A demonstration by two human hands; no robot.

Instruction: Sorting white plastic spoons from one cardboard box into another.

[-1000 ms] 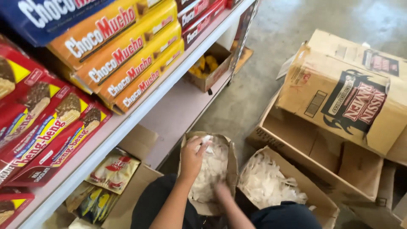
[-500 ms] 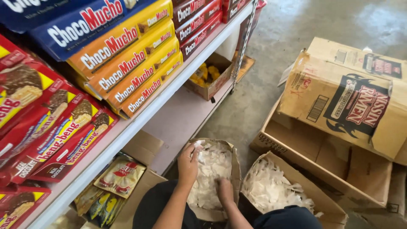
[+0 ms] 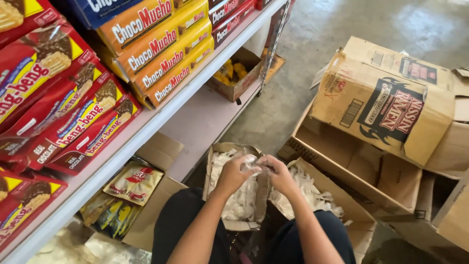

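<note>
Head view, looking down at a person crouched beside a shelf.

Left hand [image 3: 233, 172]: raised over the left carton [image 3: 215, 161], fingers curled shut. Its grip pinches a small clear packet [image 3: 252, 163], held between both hands just above the carton's right wall.

Right hand [image 3: 277, 172]: meets the left at the same packet; fingers bent and pressed together on the packet's right end. The two hands touch or nearly touch; which, I cannot tell.

Left carton: open, flaps up, filled with more whitish clear packets [image 3: 239, 200]. It stands on the floor between the person's knees.

Right carton [image 3: 351, 215]: open, touching the left one, tilted toward the right, also holding a heap of pale packets [image 3: 308, 188].

Surroundings:
- Shelf [image 3: 146, 124], white edge, running diagonally along the left. On it, stacked orange-yellow snack boxes [image 3: 161, 54] toward the far end, red snack packs [image 3: 73, 117] nearer.
- Lower shelf board [image 3: 200, 122], bare pale surface, with a small open carton of yellow items [image 3: 234, 73] at its far end.
- Below the shelf, near the person's left knee, an open box with foil sachets [image 3: 134, 183].
- Right side: a large closed brown carton [image 3: 381, 102] lying tilted on top of an opened, empty carton [image 3: 371, 181].
- Concrete floor [image 3: 342, 29] beyond.

Person's legs in dark trousers [image 3: 181, 225], lower frame.
</note>
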